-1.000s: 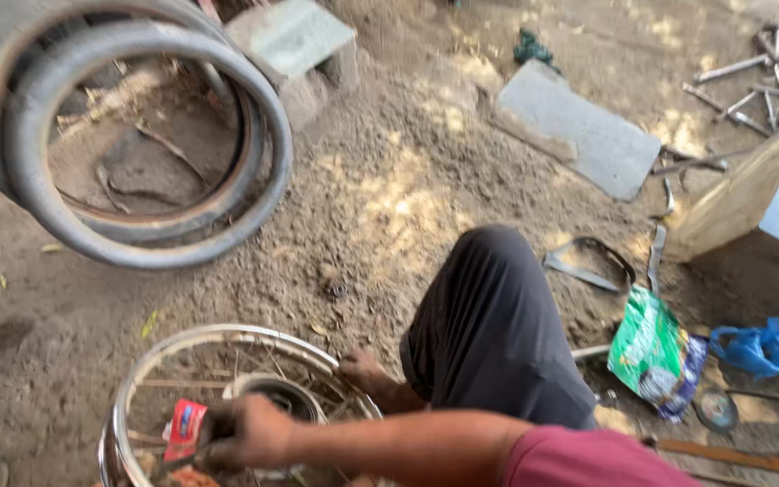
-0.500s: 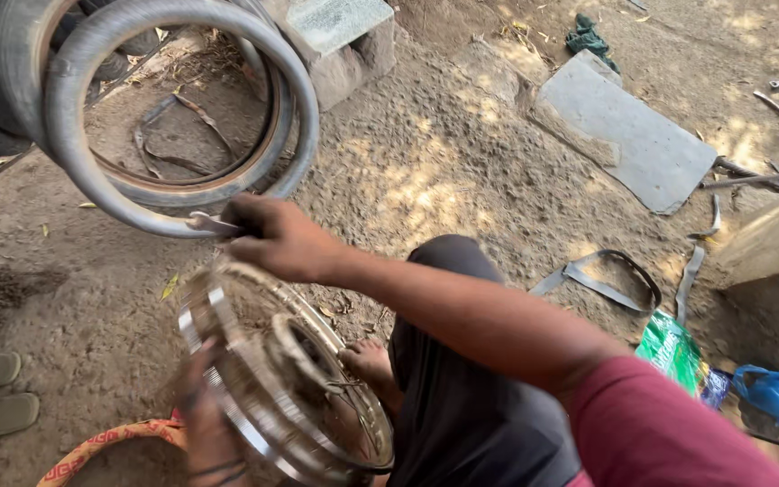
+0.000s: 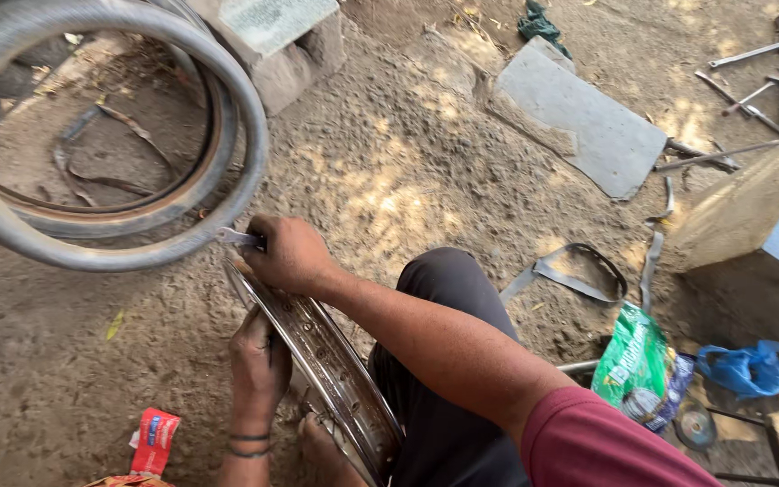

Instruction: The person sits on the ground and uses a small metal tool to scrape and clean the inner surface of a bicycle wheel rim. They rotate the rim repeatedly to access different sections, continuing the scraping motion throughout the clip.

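1. As the metal wheel rim (image 3: 331, 374) stood on edge on the dirt ground (image 3: 389, 162), tilted against the person's dark-trousered knee (image 3: 448, 298), the right hand (image 3: 288, 254) was clenched around a small spanner (image 3: 234, 237) at the rim's upper end.
2. The left hand (image 3: 259, 365) lay flat against the rim's near side, fingers wrapped on it — steadying it from below.
3. To do this well, I judged, the spanner had to sit square on its fitting while the left hand kept the rim from rocking.
4. The rim thus ran between the two hands — right at the top, left at mid-height.
5. Beyond lay a grey tyre (image 3: 119, 243), just past the spanner; a red packet (image 3: 155, 440) near the left wrist; a green bag (image 3: 633, 370), a blue bag (image 3: 743, 368), a grey slab (image 3: 579, 117) and scattered tools (image 3: 750, 54) well apart.
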